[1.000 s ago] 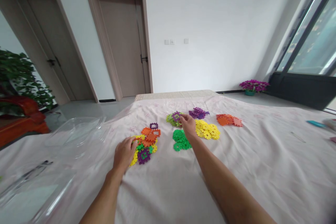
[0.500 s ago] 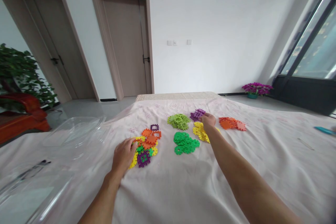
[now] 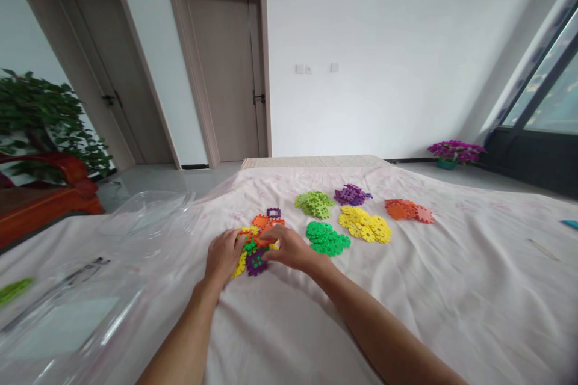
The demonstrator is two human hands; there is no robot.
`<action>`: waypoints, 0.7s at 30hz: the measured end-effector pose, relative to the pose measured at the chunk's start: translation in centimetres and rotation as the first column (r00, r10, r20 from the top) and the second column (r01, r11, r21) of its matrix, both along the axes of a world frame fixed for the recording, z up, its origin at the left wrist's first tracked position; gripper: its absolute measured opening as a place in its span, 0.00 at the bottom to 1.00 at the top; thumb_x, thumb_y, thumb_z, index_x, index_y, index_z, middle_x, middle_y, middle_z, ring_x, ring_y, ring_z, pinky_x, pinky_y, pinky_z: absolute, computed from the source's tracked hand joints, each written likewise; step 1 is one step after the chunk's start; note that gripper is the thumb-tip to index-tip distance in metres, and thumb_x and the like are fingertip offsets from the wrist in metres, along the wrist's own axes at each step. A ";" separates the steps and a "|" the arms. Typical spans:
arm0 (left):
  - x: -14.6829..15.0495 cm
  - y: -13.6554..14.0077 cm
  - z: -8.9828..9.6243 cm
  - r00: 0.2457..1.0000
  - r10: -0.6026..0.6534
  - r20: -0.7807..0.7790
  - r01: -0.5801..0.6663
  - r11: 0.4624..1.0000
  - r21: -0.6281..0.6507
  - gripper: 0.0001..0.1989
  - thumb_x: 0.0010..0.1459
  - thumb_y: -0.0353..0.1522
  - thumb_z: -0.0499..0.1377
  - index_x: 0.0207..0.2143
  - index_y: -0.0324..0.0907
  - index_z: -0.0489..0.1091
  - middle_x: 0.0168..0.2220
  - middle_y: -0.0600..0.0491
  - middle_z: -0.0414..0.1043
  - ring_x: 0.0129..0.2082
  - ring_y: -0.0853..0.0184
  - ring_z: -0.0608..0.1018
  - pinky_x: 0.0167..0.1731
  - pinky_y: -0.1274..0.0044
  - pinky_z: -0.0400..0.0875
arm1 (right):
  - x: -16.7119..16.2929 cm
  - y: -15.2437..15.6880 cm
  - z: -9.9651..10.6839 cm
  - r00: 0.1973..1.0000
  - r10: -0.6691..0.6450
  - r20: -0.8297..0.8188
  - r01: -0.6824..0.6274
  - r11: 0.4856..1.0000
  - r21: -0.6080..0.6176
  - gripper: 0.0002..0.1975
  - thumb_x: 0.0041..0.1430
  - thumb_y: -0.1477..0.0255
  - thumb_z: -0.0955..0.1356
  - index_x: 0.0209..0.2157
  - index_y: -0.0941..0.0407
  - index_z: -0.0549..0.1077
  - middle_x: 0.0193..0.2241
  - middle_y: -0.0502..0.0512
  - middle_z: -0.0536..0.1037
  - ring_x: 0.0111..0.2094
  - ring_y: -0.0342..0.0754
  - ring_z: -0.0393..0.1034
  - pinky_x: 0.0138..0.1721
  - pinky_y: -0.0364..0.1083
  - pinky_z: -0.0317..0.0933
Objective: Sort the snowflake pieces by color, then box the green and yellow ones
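a bed under a pale pink sheet fills the lower view, and everything here is placed against the mixed pile of interlocking plastic pieces lying on it. as a judgement, the step in hand is sorting: loose pieces are being picked out of that jumble by colour, and the next move calls for pinching a single piece free without dragging its neighbours, then matching it to its colour group.

left of the mixed pile and nearer the bed's edge stand clear plastic containers, one a bowl-like lid shape, another blurred at the near corner.

beyond and right of the mixed pile lie the sorted groups, each apart from the others: the yellow group, the dark green group closest to the pile, the light green group, the orange group farthest right, and the purple group at the back.

the left hand rests on the pile's near-left edge, fingers curled down onto the pieces; whether it grips one cannot be told. the right hand lies against the pile's right side, fingers bent towards a purple piece at the near edge, touching or just about to; no firm grip shows.
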State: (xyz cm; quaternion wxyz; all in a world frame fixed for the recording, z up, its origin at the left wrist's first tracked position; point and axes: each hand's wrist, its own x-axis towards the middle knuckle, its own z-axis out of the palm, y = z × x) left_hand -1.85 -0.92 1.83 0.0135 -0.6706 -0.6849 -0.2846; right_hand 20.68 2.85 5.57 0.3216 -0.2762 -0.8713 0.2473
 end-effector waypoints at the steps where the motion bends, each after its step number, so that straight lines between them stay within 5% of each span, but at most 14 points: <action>1: 0.0 0.0 0.0 1.000 0.002 0.000 -0.002 1.000 0.002 0.20 0.67 0.40 0.45 0.51 0.44 0.71 0.53 0.48 0.74 0.54 0.63 0.74 0.56 0.71 0.62 | -0.2 -0.7 -0.1 0.998 0.014 0.059 -0.017 0.998 0.061 0.24 0.47 0.63 0.77 0.47 0.53 0.78 0.43 0.55 0.78 0.44 0.50 0.72 0.46 0.46 0.65; 5: -0.2 0.3 -0.4 1.000 0.025 -0.005 -0.025 1.000 0.002 0.19 0.67 0.40 0.46 0.51 0.44 0.71 0.54 0.49 0.74 0.54 0.63 0.73 0.57 0.72 0.61 | 0.2 -2.1 -0.3 0.964 -0.014 0.266 -0.047 0.974 0.221 0.32 0.48 0.56 0.76 0.55 0.49 0.73 0.47 0.57 0.74 0.47 0.53 0.69 0.46 0.47 0.64; 13: -0.1 0.2 -0.2 1.000 0.021 -0.007 -0.021 1.000 -0.004 0.19 0.67 0.40 0.45 0.51 0.44 0.71 0.53 0.50 0.74 0.54 0.64 0.73 0.56 0.73 0.61 | 0.1 -2.7 -1.2 0.969 0.035 0.244 -0.118 0.935 0.335 0.13 0.68 0.64 0.64 0.49 0.49 0.76 0.46 0.55 0.76 0.46 0.48 0.70 0.47 0.45 0.64; 18: 0.1 0.0 0.1 1.000 0.024 0.011 -0.024 1.000 -0.012 0.20 0.66 0.40 0.45 0.50 0.44 0.71 0.54 0.50 0.74 0.55 0.63 0.73 0.57 0.70 0.61 | 0.8 -0.7 -0.6 0.988 -0.100 -0.122 0.108 0.992 0.066 0.13 0.67 0.68 0.63 0.46 0.53 0.77 0.39 0.54 0.79 0.40 0.46 0.74 0.44 0.44 0.68; 21: -0.2 0.2 -0.3 1.000 0.019 0.025 -0.018 1.000 -0.016 0.20 0.66 0.40 0.46 0.51 0.45 0.71 0.54 0.50 0.74 0.55 0.62 0.73 0.58 0.70 0.61 | 3.3 2.6 0.1 0.870 -0.399 -0.289 0.315 0.902 -0.296 0.14 0.62 0.68 0.64 0.44 0.57 0.77 0.27 0.51 0.78 0.27 0.45 0.73 0.30 0.43 0.71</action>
